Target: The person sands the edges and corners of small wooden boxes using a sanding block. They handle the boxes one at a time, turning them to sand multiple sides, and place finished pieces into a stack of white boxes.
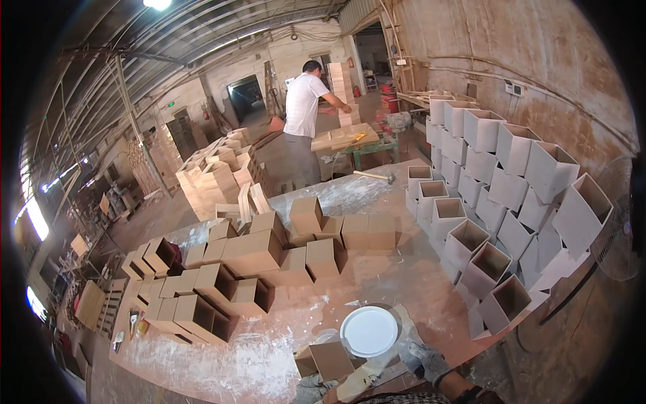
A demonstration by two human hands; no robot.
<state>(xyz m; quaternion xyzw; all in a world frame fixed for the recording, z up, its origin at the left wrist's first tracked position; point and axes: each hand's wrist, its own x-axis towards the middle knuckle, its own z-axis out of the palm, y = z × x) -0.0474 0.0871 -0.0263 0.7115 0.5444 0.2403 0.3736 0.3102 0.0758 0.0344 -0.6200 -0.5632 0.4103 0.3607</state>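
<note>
At the near edge of the table, a small open brown cardboard box (332, 361) stands tilted in front of me. My left hand (313, 390), in a grey work glove, is closed at its lower edge, though the fingers are partly cut off by the frame. To the right, my gloved right hand (426, 364) rests with fingers apart beside a round white tub or lid (369, 331), and I see nothing held in it. Between the hands lies a pale, whitish strip-like thing (358, 382), whose kind I cannot make out.
Several brown boxes (252, 250) are grouped across the table (262, 353). White-grey boxes (506, 190) are stacked high along its right side. A hammer (375, 176) lies at the far edge. Beyond, a person (304, 111) works by wooden pieces (343, 137). A fan (618, 236) stands right.
</note>
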